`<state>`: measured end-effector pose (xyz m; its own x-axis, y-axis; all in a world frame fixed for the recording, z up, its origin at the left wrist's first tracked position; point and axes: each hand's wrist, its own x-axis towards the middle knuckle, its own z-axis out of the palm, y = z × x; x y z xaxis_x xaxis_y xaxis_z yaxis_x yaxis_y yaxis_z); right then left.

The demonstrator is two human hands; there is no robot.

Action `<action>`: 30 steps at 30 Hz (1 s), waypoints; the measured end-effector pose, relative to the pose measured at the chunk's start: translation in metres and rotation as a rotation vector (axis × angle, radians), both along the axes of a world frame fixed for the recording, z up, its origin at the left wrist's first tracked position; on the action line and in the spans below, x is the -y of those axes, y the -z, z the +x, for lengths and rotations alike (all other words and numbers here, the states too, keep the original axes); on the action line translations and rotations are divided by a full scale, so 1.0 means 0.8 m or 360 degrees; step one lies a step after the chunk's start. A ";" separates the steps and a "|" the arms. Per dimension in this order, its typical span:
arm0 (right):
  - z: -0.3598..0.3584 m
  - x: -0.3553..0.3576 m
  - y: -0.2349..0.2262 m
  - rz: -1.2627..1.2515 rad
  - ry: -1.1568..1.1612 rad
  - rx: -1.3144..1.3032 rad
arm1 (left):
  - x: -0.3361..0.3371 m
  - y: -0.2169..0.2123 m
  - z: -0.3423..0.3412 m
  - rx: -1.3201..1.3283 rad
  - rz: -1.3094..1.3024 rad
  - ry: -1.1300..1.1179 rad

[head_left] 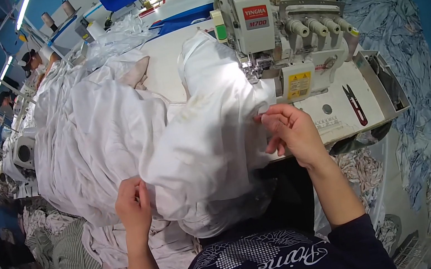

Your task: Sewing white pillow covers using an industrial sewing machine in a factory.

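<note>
A large white fabric piece [209, 130] drapes from the sewing machine [279, 40] down toward my lap. My right hand [289, 131] pinches the fabric's right edge just below the machine's needle area. At the lower left, my left hand [133, 203] grips a fold of the same white fabric. A heap of more white cloth [92, 137] spreads to the left across the table.
Red-handled thread snips [355, 104] lie on the machine's white table [342, 114] at right. Crumpled blue-grey cloth [403, 76] piles along the right side, striped cloth [78, 263] at the lower left. Other people sit at machines far left and at the top.
</note>
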<state>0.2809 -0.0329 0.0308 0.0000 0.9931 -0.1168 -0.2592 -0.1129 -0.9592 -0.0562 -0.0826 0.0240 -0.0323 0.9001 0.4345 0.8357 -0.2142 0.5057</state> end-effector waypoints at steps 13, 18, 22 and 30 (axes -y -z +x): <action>-0.005 0.010 0.021 -0.0040 -0.0081 0.0174 | -0.050 -0.011 0.046 -0.0542 0.0269 0.0270; 0.001 0.023 0.019 0.0060 -0.0001 0.0071 | -0.065 -0.039 0.023 -0.0627 0.0508 -0.0050; 0.008 0.027 0.012 0.0143 0.0000 0.0155 | -0.100 -0.066 -0.001 -0.0741 0.0647 -0.0164; 0.017 0.009 0.003 -0.0020 -0.0170 0.0352 | -0.069 -0.026 0.029 0.0186 -0.0115 0.0054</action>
<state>0.2942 -0.0399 0.0284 -0.0779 0.9874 -0.1378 -0.0288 -0.1404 -0.9897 -0.0327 -0.0270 0.0451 -0.0478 0.9302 0.3638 0.7629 -0.2011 0.6144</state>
